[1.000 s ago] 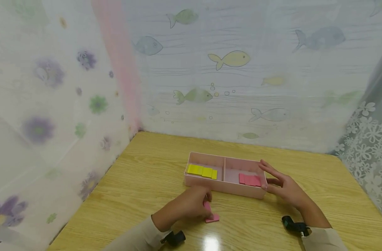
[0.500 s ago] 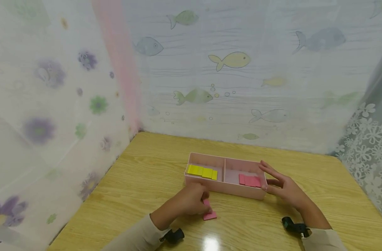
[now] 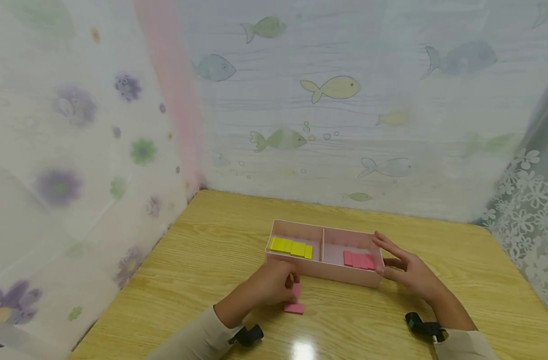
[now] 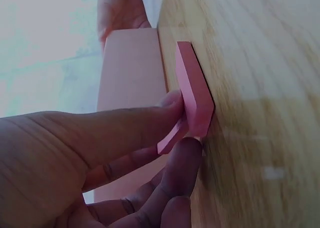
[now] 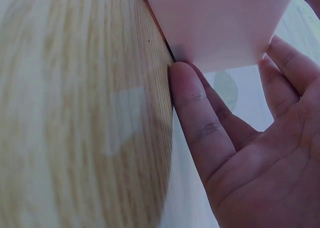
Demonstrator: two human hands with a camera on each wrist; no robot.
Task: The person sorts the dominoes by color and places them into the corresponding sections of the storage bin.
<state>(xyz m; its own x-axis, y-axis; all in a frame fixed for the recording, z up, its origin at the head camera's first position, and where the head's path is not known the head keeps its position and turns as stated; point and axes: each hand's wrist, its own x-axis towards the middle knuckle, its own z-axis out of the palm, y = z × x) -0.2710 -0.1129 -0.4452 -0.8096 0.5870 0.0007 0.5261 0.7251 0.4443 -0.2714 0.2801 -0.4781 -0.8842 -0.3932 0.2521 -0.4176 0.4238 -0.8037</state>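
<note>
My left hand (image 3: 274,282) is in front of the pink two-compartment box (image 3: 337,272), pinching a flat pink tile (image 4: 172,138) between thumb and fingers. A second pink tile (image 4: 195,90) lies along the tabletop against the thumb tip; in the head view this loose tile (image 3: 294,308) shows just below the fingertips. My right hand (image 3: 411,272) spans the box's right end with extended fingers, thumb by the front corner and a finger at the far rim. Yellow tiles (image 3: 292,247) lie overlapping in the left compartment, pink tiles (image 3: 358,260) in the right one.
The wooden table (image 3: 211,240) carries the box near its middle. A curtain with fish prints (image 3: 341,87) hangs behind it, and a flowered curtain (image 3: 58,187) hangs on the left. Each wrist wears a small black camera (image 3: 249,336).
My left hand has shifted slightly left and toward the box. The loose pink tile below its fingers has slid left with it. My right hand and the box stay put.
</note>
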